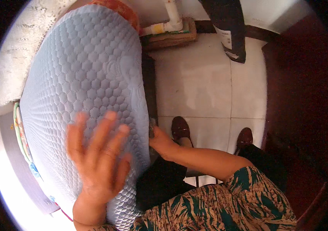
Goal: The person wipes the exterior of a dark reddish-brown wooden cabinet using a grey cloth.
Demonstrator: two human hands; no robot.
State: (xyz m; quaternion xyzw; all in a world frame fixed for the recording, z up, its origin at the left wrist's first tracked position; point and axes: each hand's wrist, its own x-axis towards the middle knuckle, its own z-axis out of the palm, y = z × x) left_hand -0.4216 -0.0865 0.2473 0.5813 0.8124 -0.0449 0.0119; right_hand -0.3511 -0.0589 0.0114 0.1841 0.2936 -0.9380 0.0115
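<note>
A pale blue quilted mattress (87,73) with a hexagon pattern fills the left half of the view. My left hand (98,158) lies flat on its top near the lower edge, fingers spread apart. My right hand (160,141) grips the mattress's right side edge, fingers curled around the rim and partly hidden behind it. My right forearm crosses in from a green and tan patterned sleeve (244,200).
White floor tiles (202,84) lie to the right, with my two dark shoes (181,129) on them. A dark hanging cloth (229,27) and a white pipe (171,15) stand at the back. Dark wooden furniture (306,100) borders the right. White lace fabric (13,57) lies at left.
</note>
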